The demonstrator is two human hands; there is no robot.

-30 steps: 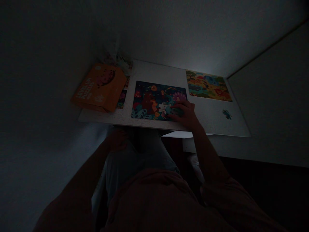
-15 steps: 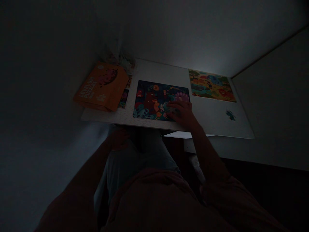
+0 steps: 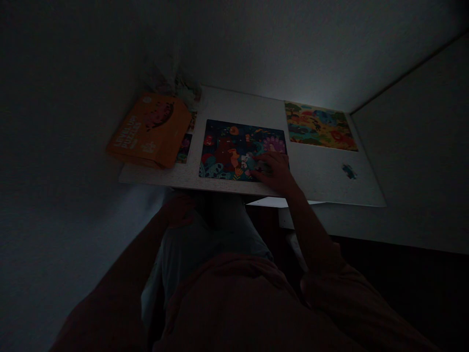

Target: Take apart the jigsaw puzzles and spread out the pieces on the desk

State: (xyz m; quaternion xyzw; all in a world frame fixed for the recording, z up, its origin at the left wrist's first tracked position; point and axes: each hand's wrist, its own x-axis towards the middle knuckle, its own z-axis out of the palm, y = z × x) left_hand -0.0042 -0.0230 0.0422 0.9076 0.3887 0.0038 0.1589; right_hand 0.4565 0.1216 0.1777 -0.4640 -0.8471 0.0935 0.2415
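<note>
A dark-blue jigsaw puzzle [image 3: 223, 151] with forest animals lies flat near the table's front edge. My right hand [image 3: 274, 171] rests on its lower right part, thumb and fingers apart, touching the picture beside a grey animal. The hand covers that corner, so the surface beneath it is hidden. My left hand [image 3: 179, 209] lies on my left thigh, below the table edge, with its fingers loosely stretched out in dim light.
An orange puzzle box [image 3: 154, 129] stands at the table's left, with picture cards [image 3: 183, 148] partly behind it. A bright animal puzzle [image 3: 322, 126] lies at the back right. A few loose puzzle pieces [image 3: 349, 171] sit near the right end of the white table [image 3: 242, 101].
The view has shifted slightly. My right hand stays on the same part of the puzzle, its fingers a little changed in pose. My left hand has stayed on the thigh.
</note>
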